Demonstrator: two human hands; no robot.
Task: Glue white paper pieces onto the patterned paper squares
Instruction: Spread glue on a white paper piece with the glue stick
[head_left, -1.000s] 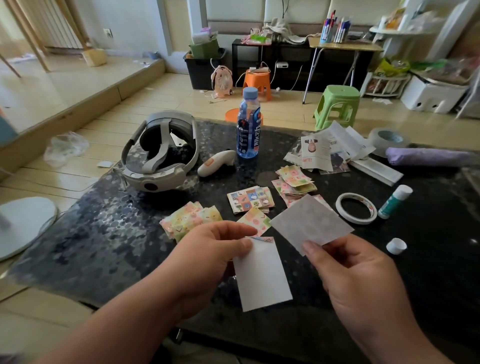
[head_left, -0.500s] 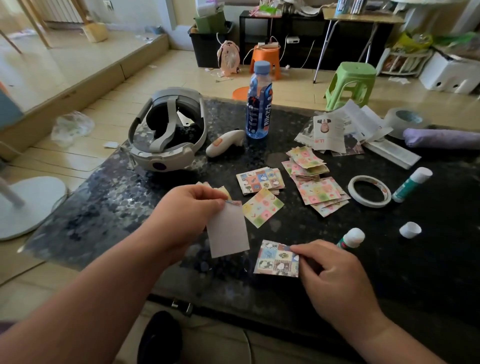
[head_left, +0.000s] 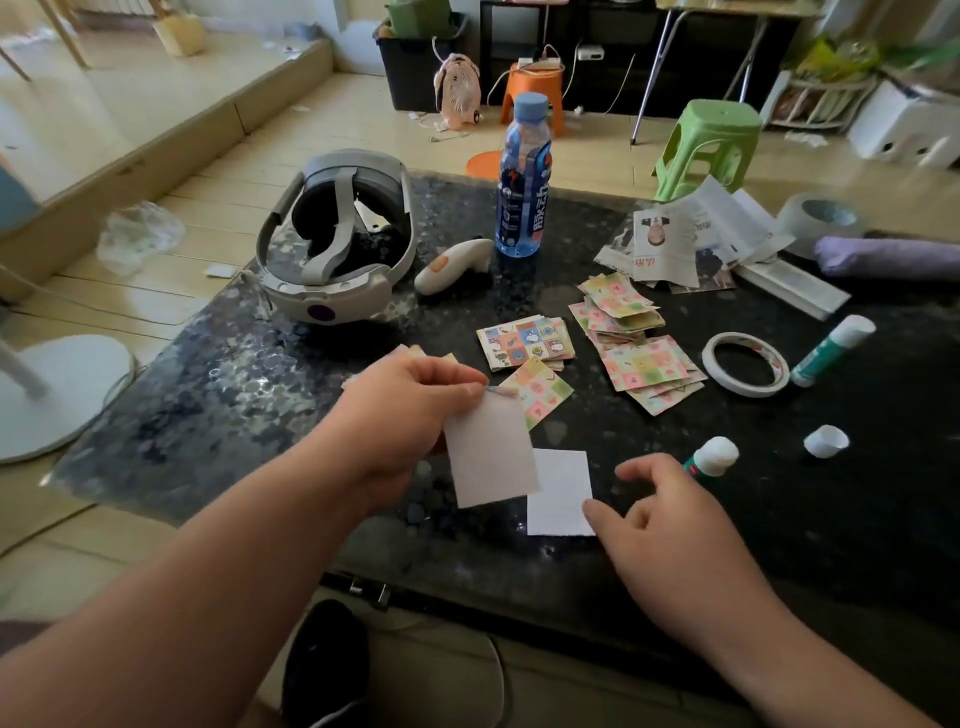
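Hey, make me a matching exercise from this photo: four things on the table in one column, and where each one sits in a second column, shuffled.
Column one
1. water bottle
2. tape ring
3. loose white cap
4. upper white paper

Column two
A. pinched at its top edge by the left hand
B. standing upright, right of the headset
C. lying alone, right of the open glue stick
D. lying flat between the patterned squares and the capped glue stick

Pairs: 1-B, 2-D, 3-C, 4-A
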